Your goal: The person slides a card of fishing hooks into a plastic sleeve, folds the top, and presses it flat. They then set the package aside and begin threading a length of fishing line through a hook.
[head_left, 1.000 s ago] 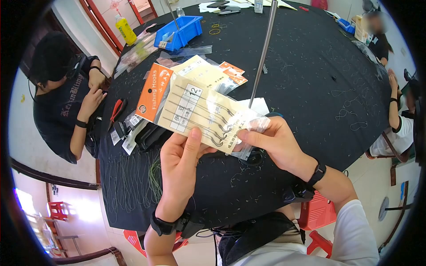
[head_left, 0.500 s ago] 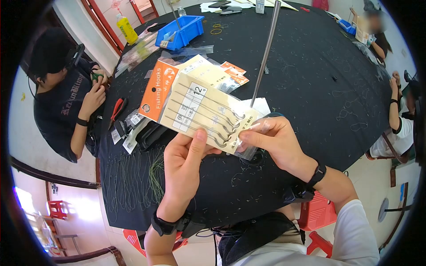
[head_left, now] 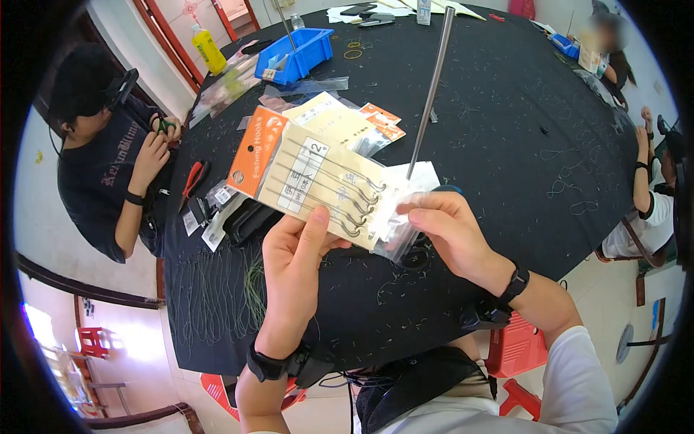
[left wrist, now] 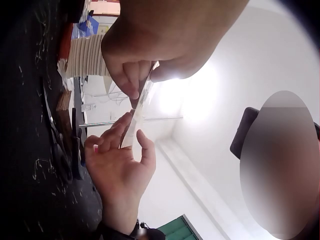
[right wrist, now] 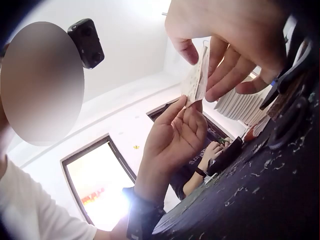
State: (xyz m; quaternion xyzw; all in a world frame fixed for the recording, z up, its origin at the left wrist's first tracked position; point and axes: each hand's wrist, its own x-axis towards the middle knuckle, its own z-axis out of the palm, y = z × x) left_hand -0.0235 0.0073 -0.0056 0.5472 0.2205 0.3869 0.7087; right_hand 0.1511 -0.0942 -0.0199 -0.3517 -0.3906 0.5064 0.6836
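A flat pack of fishing hooks (head_left: 318, 177) with an orange header (head_left: 259, 148) is held up over the table, its dark hooks showing through the clear front. My left hand (head_left: 290, 271) pinches its lower edge, thumb in front and fingers behind; the left wrist view also has this hand (left wrist: 165, 40) on the card. At the pack's clear right end is my right hand (head_left: 463, 235). In the right wrist view this hand (right wrist: 235, 42) has its thumb apart from its fingers, with the pack's end (right wrist: 198, 80) between them. Whether a fingertip touches the plastic, I cannot tell.
More hook packs (head_left: 325, 119) lie behind the held one. A metal rod (head_left: 434, 87) slants up beside them. Red-handled pliers (head_left: 194, 177), a blue bin (head_left: 311, 54) and line coils (head_left: 217, 289) lie on the black-covered table (head_left: 506, 181). People sit at left and right.
My right thumb has drawn away from the pack's front, where it was pressing earlier. The pack has shifted slightly left with my left hand. The person at left has moved their hands.
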